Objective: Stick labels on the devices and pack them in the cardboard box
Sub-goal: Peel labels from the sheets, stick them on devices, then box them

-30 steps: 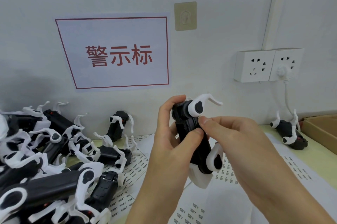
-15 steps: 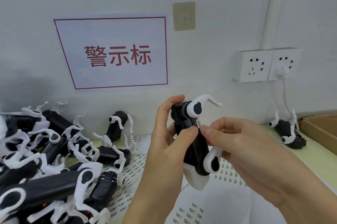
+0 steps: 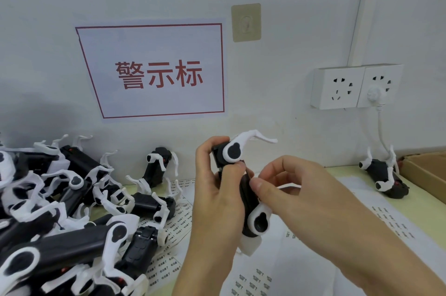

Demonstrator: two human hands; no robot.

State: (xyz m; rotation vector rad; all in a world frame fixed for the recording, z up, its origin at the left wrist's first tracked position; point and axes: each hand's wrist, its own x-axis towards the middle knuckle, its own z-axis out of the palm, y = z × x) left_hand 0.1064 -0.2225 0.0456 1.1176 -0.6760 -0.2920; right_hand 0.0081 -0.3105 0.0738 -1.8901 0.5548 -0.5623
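A pale yellow-green desk point(image 3: 362, 172) meets a white wall point(image 3: 289, 18) bearing a red-bordered paper sign point(image 3: 154, 71) and white double socket point(image 3: 357, 87). The left hand point(image 3: 217, 199) grips an upright black-and-white plastic device point(image 3: 243, 189); the right hand point(image 3: 289, 187) pinches at its side. A brown cardboard box point(image 3: 424, 172) sits at the desk's right edge.

Both forearms rise from the lower edge and meet at mid-frame. The left hand point(image 3: 217, 199) is upright, its fingers point(image 3: 207, 151) curled and thumb bent inward. The right hand point(image 3: 296, 189) faces it, thumb and forefinger pinched together.

devices pile point(image 3: 60, 211) left, cardboard box point(image 3: 427, 175) far right
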